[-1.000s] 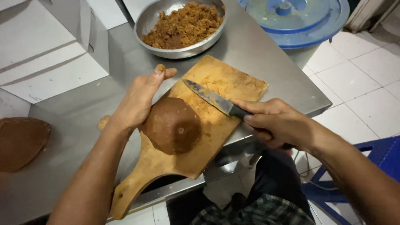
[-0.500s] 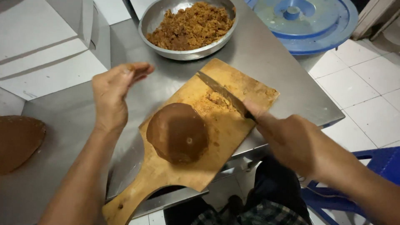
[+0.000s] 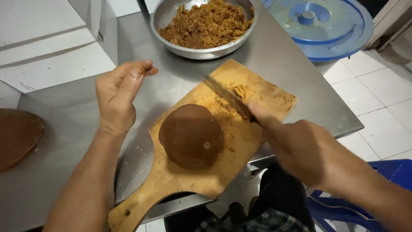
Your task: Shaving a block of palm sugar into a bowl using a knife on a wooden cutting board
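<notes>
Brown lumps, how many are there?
2. One brown lump sits on the cutting board; another lies at the table's left edge, partly cut off. More may be hidden.

From my feed I see a dark brown dome-shaped block (image 3: 191, 136) on a pale yellow-tan wooden cutting board (image 3: 240, 141) dusted with orange-brown crumbs. The surface (image 3: 73, 129) is dull grey steel. A silvery metal bowl (image 3: 171, 45) holds golden-brown shavings (image 3: 206, 23). The knife blade (image 3: 227, 96) blurs, probably grey. At the left edge lies another reddish-brown slab (image 3: 17, 135). The round lid (image 3: 326, 28) is blue, the floor tiles (image 3: 377, 99) white, the stool (image 3: 390, 176) deep blue, and the cloth (image 3: 257, 223) below shows green-dark plaid.
</notes>
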